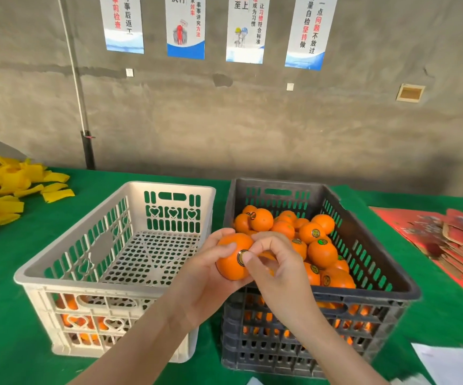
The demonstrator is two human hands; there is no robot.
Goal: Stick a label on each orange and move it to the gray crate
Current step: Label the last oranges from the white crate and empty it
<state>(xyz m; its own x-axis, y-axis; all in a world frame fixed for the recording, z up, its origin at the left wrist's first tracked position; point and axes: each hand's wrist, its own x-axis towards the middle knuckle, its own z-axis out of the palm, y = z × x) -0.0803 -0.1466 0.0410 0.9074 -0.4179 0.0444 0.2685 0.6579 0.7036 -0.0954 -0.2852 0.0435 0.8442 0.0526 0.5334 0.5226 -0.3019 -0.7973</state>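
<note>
My left hand (210, 276) grips an orange (231, 259) just above the gap between the two crates. My right hand (277, 262) has its fingers curled and its thumb pressed on a round label (242, 257) on that orange. The gray crate (386, 270) on the right holds several labelled oranges (322, 251). The white crate (66, 251) on the left has a bare perforated floor inside; orange shapes show through its front wall openings.
A heap of yellow pieces (5, 187) lies at the table's far left. Red printed cartons (452, 237) are stacked on the right. White paper (455, 362) sits at the near right. Green cloth (8, 315) covers the table, with a concrete wall behind.
</note>
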